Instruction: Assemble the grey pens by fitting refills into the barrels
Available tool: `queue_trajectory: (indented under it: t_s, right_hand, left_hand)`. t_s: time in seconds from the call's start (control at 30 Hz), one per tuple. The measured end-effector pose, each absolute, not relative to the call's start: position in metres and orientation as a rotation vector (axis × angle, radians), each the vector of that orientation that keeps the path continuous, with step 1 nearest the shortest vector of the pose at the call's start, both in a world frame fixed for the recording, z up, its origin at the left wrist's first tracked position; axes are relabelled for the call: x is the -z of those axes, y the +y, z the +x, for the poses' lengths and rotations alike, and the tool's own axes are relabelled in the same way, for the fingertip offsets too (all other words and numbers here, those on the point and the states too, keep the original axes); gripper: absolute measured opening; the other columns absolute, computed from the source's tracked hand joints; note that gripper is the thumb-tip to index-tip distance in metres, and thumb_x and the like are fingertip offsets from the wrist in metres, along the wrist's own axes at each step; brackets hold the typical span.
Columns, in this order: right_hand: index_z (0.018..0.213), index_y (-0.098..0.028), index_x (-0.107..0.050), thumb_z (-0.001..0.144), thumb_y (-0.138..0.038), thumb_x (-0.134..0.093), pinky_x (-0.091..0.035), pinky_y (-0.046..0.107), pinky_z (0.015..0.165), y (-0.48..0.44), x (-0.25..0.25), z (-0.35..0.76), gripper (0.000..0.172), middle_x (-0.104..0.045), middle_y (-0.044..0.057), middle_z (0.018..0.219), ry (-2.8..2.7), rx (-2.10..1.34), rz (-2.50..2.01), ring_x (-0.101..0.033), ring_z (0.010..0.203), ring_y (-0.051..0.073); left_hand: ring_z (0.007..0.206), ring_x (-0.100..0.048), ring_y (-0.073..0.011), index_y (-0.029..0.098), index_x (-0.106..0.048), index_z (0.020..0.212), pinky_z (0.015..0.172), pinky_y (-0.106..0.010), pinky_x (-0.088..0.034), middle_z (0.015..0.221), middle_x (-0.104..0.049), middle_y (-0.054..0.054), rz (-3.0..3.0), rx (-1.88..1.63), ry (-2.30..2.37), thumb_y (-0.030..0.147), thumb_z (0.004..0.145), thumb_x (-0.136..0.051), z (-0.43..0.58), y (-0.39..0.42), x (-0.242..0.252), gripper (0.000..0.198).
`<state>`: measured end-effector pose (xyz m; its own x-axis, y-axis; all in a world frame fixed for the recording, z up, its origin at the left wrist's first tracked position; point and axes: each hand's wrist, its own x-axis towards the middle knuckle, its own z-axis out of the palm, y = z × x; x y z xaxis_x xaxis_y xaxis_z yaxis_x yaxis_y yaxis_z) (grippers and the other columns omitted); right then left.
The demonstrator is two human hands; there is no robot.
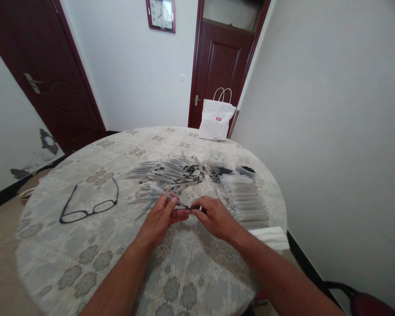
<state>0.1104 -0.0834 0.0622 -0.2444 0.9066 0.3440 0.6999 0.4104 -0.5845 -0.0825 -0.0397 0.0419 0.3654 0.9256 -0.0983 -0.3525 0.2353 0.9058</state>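
Observation:
My left hand [159, 217] is closed around a slim pen [161, 190] with a pale translucent barrel, which slants down to the right over the table. At the pen's dark end, the thumb and finger of my right hand [215, 215] are pinched together; the small part between them is mostly hidden. Just beyond my hands lies a loose pile of similar pens [171, 171], many with dark ends. To the right, pale translucent tubes [245, 199] are stacked side by side. Small black parts [219, 173] lie at the far end of that stack.
A small bowl [249, 172] holds black pieces, near a crumpled clear plastic bag [216, 158]. Eyeglasses [89, 213] rest on the left of the round, cloth-covered table [95, 254]. A white paper bag [217, 120] stands at the far edge; folded white material [271, 237] lies at right.

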Motion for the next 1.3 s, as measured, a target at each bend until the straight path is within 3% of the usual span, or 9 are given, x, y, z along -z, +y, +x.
queue_trajectory:
  t_s: [0.17, 0.33, 0.47, 0.67, 0.83, 1.0, 1.1, 1.2, 1.3]
  right_hand:
    - [0.104, -0.021, -0.073, 0.092, -0.017, -0.060, -0.044, 0.028, 0.078, -0.086, -0.077, 0.135, 0.018, -0.072, 0.006, 0.095, -2.332, -0.357, -1.449, -0.065, 0.087, 0.019]
    - [0.091, -0.020, -0.074, 0.087, -0.013, -0.057, -0.041, 0.028, 0.070, -0.072, -0.103, 0.200, 0.019, -0.074, 0.010, 0.092, -2.467, -0.019, -1.955, -0.066, 0.083, 0.022]
    - [0.104, -0.020, -0.075, 0.096, -0.020, -0.051, -0.045, 0.029, 0.078, -0.032, -0.120, 0.251, 0.025, -0.074, 0.014, 0.106, -2.228, 0.294, -2.300, -0.068, 0.096, 0.023]
    - [0.113, -0.016, -0.075, 0.098, -0.019, -0.049, -0.049, 0.032, 0.086, 0.020, -0.115, 0.273, 0.030, -0.073, 0.019, 0.115, -2.124, 0.421, -2.480, -0.069, 0.103, 0.026]
    - [0.114, -0.012, -0.074, 0.095, -0.012, -0.051, -0.050, 0.031, 0.087, 0.035, -0.105, 0.270, 0.030, -0.072, 0.022, 0.115, -2.122, 0.419, -2.513, -0.070, 0.104, 0.026]
    - [0.119, -0.013, -0.070, 0.098, -0.010, -0.042, -0.051, 0.034, 0.086, 0.027, -0.103, 0.264, 0.035, -0.070, 0.022, 0.115, -2.100, 0.486, -2.508, -0.071, 0.103, 0.027]
    - [0.114, -0.015, -0.071, 0.101, -0.018, -0.042, -0.051, 0.035, 0.086, 0.014, -0.100, 0.246, 0.032, -0.070, 0.019, 0.112, -2.093, 0.473, -2.403, -0.071, 0.100, 0.027]
    - [0.112, -0.016, -0.071, 0.102, -0.028, -0.049, -0.048, 0.034, 0.091, -0.009, -0.095, 0.210, 0.027, -0.072, 0.015, 0.110, -2.138, 0.246, -2.025, -0.068, 0.103, 0.026]
    - [0.124, -0.019, -0.065, 0.101, -0.032, -0.053, -0.048, 0.029, 0.087, -0.038, -0.088, 0.163, 0.029, -0.074, 0.008, 0.103, -2.119, -0.152, -1.579, -0.068, 0.095, 0.020]
  left_hand:
    - [0.083, -0.078, -0.0252, 0.022, -0.054, 0.107, 0.082, -0.044, -0.063, 0.092, -0.070, -0.002, 0.942, -1.012, 0.813, 0.046, 0.085, -0.074, -0.085, -0.035, -0.036, 0.038]
    - [0.088, -0.075, -0.0240, 0.018, -0.061, 0.095, 0.079, -0.037, -0.061, 0.089, -0.073, -0.007, 1.008, -1.029, 0.913, 0.051, 0.083, -0.074, -0.091, -0.027, -0.029, 0.038]
    - [0.080, -0.072, -0.0220, 0.016, -0.065, 0.090, 0.078, -0.037, -0.060, 0.085, -0.073, -0.008, 1.108, -0.902, 0.874, 0.049, 0.083, -0.074, -0.091, -0.028, -0.028, 0.034]
    - [0.074, -0.072, -0.0226, 0.018, -0.064, 0.111, 0.072, -0.036, -0.059, 0.084, -0.072, -0.006, 1.210, -0.842, 0.906, 0.039, 0.080, -0.074, -0.088, -0.035, -0.035, 0.039]
    - [0.075, -0.072, -0.0239, 0.018, -0.062, 0.111, 0.069, -0.034, -0.057, 0.083, -0.072, -0.007, 1.192, -0.816, 0.869, 0.034, 0.078, -0.073, -0.089, -0.038, -0.042, 0.039]
    - [0.073, -0.072, -0.0227, 0.018, -0.063, 0.105, 0.068, -0.033, -0.056, 0.080, -0.070, -0.006, 1.155, -0.801, 0.861, 0.029, 0.076, -0.071, -0.088, -0.041, -0.043, 0.032]
    - [0.070, -0.070, -0.0212, 0.018, -0.064, 0.104, 0.067, -0.032, -0.055, 0.077, -0.068, -0.004, 1.141, -0.791, 0.858, 0.024, 0.075, -0.066, -0.088, -0.040, -0.038, 0.030]
    - [0.062, -0.065, -0.0175, 0.019, -0.066, 0.104, 0.059, -0.027, -0.050, 0.073, -0.066, -0.003, 1.154, -0.767, 0.842, 0.022, 0.073, -0.060, -0.089, -0.040, -0.032, 0.031]
    - [0.052, -0.052, -0.0129, 0.018, -0.069, 0.101, 0.048, -0.023, -0.038, 0.069, -0.060, -0.001, 1.208, -0.696, 0.789, 0.022, 0.074, -0.058, -0.090, -0.041, -0.032, 0.030]
